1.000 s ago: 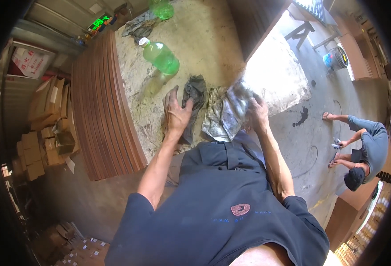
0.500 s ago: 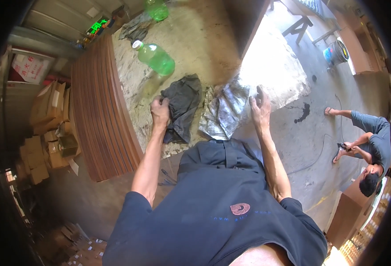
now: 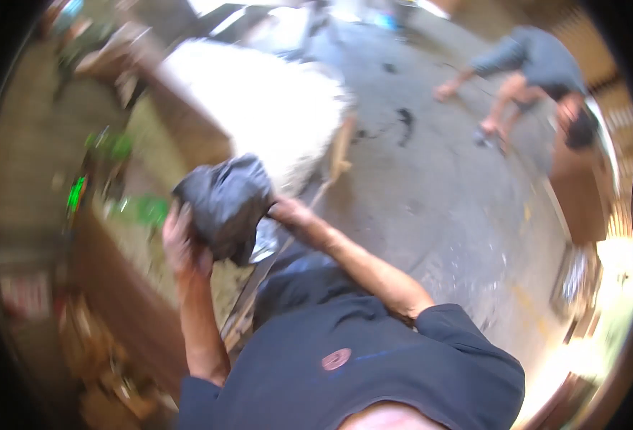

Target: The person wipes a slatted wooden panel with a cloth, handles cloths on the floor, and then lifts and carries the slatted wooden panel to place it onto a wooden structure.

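- Cloth (image 3: 227, 204), dk grey, bunched & creased, is btwn the two grips, up over the desk (image 3: 227, 285); lower end hangs just R of L grip.
- L grip (image 3: 186, 240): grasping cloth at its L side, fingers up along the edge, thumb side toward the R; a bit blurred.
- R grip (image 3: 293, 213): grasping cloth's R edge; fingertips partly hidden, so exact finger pos. can't be told.
- Pale scrap (image 3: 265, 242), shiny, just below-L of R grip, partly behind cloth; material unclear.
- Green bottle (image 3: 148, 210), see-through, on desk, near L grip on its upper L; blurred.
- 2nd green bottle (image 3: 116, 145), farther off, up & L of L grip, also blurred.
- Brown board (image 3: 194, 135), above L grip, past the cloth; bright glare on desk to its R.
- Brown panels (image 3: 119, 308), a long stack, L & below L grip.
- Cartons (image 3: 91, 333), farther L of same grip, smeared by motion.
- Co-worker (image 3: 542, 68), bent over, well apart from R grip, upper R, arms reaching down twd the floor (image 3: 438, 236).
- Dk stain (image 3: 405, 125) on floor, btwn R grip & co-worker.
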Demonstrator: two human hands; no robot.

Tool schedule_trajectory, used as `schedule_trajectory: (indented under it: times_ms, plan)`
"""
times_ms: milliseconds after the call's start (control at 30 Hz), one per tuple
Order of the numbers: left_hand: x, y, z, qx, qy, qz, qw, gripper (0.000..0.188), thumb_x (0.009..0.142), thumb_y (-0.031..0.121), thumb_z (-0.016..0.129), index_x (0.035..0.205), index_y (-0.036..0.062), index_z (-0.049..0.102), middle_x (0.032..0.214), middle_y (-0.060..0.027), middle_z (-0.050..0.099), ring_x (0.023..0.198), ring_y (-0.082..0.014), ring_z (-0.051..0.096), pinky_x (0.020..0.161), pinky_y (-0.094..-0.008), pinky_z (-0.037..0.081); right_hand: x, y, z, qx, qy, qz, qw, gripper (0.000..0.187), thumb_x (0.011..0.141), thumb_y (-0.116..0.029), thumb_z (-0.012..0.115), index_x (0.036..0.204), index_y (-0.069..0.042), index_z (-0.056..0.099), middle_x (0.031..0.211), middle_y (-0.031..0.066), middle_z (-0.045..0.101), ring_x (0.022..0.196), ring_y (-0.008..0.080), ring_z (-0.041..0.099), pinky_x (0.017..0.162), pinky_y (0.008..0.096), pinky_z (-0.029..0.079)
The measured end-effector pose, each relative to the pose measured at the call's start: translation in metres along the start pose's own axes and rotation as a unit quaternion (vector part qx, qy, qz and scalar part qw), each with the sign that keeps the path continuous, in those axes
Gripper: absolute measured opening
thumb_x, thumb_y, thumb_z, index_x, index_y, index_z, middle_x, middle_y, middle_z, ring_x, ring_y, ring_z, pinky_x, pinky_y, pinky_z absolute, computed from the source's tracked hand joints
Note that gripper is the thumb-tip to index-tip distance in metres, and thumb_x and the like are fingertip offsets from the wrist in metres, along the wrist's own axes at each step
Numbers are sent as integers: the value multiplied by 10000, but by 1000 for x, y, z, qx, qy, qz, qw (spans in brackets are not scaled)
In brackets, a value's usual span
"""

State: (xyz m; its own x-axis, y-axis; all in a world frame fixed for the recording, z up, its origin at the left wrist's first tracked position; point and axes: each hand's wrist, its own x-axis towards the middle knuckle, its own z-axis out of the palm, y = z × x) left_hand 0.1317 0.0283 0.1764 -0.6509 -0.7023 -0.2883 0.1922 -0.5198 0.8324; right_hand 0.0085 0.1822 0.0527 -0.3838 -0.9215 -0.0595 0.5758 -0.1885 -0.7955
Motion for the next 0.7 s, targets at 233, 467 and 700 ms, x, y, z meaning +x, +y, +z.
schedule_trajectory:
  times_ms: [233,467,700]
  plan:
    - [11,-81,72,36,-64,-53,996,225,864,39,519,1083,-15,523,987,-98,600,889,-201,591,842,-340,476,-94,-85,-16,-1,12,-124,992,525,767,-358,692,1111,16,557,1060,53,596,986,135,520,885,287,404]
    - [35,-166,92,399,-186,35,897,277,822,73,565,1086,0,524,1015,-90,591,909,-168,550,790,-299,445,-171,2,-80,99,437,-110,887,306,783,-154,683,1012,23,582,936,60,621,833,137,577,740,278,477]
    - [132,-180,99,603,-242,272,710,480,768,119,532,1212,-43,452,1197,-247,494,1155,-383,427,999,-435,311,-328,112,-130,94,716,-140,678,175,771,-98,618,899,22,623,790,59,634,686,150,597,620,306,479]
